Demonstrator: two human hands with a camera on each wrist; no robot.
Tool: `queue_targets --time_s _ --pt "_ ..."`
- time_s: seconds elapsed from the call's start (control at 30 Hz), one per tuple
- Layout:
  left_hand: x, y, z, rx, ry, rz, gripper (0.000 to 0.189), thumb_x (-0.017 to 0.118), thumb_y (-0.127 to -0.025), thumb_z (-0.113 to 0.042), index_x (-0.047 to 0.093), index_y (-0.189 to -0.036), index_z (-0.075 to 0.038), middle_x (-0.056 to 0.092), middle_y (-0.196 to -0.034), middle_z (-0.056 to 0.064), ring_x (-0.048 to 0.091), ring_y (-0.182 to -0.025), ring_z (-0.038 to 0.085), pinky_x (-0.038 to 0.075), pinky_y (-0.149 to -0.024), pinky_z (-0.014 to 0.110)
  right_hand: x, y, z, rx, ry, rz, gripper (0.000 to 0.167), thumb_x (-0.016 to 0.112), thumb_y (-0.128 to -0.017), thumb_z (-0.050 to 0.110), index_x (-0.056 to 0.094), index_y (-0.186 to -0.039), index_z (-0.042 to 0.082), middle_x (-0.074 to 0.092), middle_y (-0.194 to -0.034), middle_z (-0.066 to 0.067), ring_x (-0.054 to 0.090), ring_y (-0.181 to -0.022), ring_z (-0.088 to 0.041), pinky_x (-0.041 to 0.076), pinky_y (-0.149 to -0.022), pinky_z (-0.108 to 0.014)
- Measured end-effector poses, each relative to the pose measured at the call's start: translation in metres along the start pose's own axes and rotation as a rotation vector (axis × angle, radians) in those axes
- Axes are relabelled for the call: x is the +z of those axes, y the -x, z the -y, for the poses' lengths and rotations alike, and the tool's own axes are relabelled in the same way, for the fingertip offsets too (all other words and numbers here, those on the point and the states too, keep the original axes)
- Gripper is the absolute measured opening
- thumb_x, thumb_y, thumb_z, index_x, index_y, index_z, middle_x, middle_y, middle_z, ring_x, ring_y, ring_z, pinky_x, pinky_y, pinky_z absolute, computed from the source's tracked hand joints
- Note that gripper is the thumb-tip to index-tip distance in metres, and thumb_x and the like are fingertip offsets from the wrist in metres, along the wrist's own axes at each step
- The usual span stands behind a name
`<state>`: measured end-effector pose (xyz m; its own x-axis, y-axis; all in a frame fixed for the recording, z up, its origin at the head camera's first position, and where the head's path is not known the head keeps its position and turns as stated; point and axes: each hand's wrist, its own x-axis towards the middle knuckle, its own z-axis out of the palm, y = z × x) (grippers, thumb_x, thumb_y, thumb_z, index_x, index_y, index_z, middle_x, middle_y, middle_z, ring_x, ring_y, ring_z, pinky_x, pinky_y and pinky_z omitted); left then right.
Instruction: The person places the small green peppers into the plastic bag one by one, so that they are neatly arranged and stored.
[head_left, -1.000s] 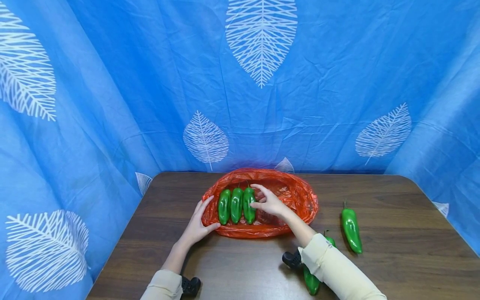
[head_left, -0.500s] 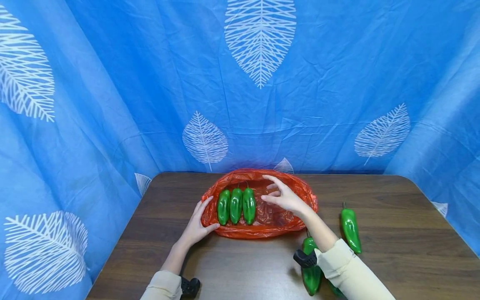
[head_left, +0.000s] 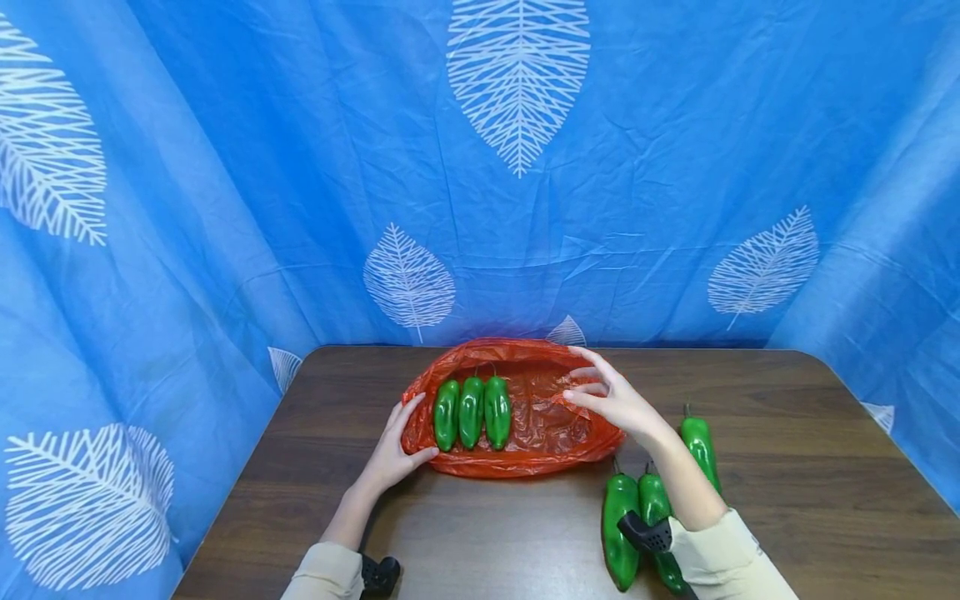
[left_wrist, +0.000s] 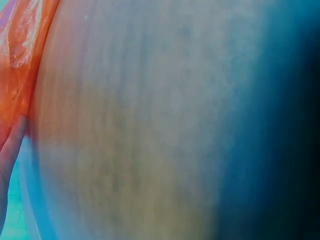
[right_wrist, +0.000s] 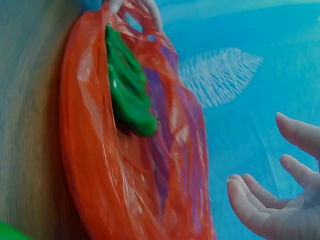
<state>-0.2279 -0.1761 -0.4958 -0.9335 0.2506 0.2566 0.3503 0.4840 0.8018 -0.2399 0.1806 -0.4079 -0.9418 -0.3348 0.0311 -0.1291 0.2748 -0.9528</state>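
Note:
A red plastic bag lies with its mouth wide on the table. Three glossy green peppers sit side by side in its left half. My left hand rests on the bag's left end, thumb at the front rim and fingers spread along the side. In the left wrist view, a finger touches the red plastic. My right hand holds nothing and overlaps the bag's right end in the head view, its fingers apart and loosely bent. The right wrist view shows peppers inside the bag, beyond this hand.
Three more green peppers lie on the wooden table at the right, partly covered by the right forearm and its black wrist camera. A blue leaf-print curtain hangs behind the table.
My right hand has let go of the rightmost pepper in the bag and moved right to the bag's right end. The left hand has stayed at the left end.

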Motion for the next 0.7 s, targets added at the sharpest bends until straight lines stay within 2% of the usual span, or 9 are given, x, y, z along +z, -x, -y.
queue_targets --time_s 0.07,0.23,0.37,0.53,0.7 --pt "0.001 -0.001 0.005 -0.005 -0.007 0.003 0.083 0.077 -0.071 -0.019 0.033 -0.141 -0.012 0.025 -0.143 0.018 0.027 -0.129 0.037 0.028 -0.099 0.06 -0.007 0.006 -0.002 0.001 0.0 -0.014 0.07 0.062 -0.087 0.02 0.022 -0.144 0.014 0.039 -0.13 -0.023 0.043 -0.115 -0.042 0.045 -0.088 -0.045" --pt "0.001 -0.001 0.005 0.001 -0.003 -0.001 0.084 0.078 -0.07 -0.019 0.033 -0.141 -0.012 0.026 -0.142 0.018 0.027 -0.129 0.038 0.028 -0.099 0.06 -0.026 0.023 -0.008 0.004 -0.008 -0.06 0.071 0.06 -0.089 0.016 0.017 -0.146 0.012 0.035 -0.132 -0.029 0.044 -0.114 -0.041 0.045 -0.088 -0.048" --pt "0.001 -0.001 0.005 -0.005 -0.005 -0.001 0.084 0.078 -0.071 -0.02 0.033 -0.141 -0.012 0.026 -0.143 0.018 0.027 -0.129 0.038 0.028 -0.099 0.06 -0.04 0.036 -0.014 0.02 -0.021 -0.102 0.071 0.059 -0.089 0.016 0.016 -0.146 0.013 0.035 -0.132 -0.03 0.05 -0.108 -0.027 0.045 -0.087 -0.048" --pt "0.001 0.0 0.007 -0.015 -0.008 0.006 0.084 0.077 -0.071 -0.021 0.032 -0.142 -0.014 0.024 -0.144 0.018 0.026 -0.129 0.038 0.027 -0.099 0.061 -0.055 0.053 -0.023 0.02 -0.023 -0.136 0.069 0.056 -0.091 0.016 0.015 -0.146 0.015 0.034 -0.131 -0.029 0.052 -0.098 -0.002 0.049 -0.084 -0.033" --pt "0.001 0.0 0.007 -0.025 -0.005 0.008 0.084 0.077 -0.072 -0.021 0.032 -0.142 -0.014 0.024 -0.144 0.018 0.026 -0.129 0.039 0.027 -0.099 0.061 -0.066 0.07 -0.032 0.02 0.027 -0.175 0.068 0.054 -0.092 0.018 0.012 -0.147 0.02 0.032 -0.132 -0.027 0.051 -0.096 0.006 0.048 -0.079 -0.019"
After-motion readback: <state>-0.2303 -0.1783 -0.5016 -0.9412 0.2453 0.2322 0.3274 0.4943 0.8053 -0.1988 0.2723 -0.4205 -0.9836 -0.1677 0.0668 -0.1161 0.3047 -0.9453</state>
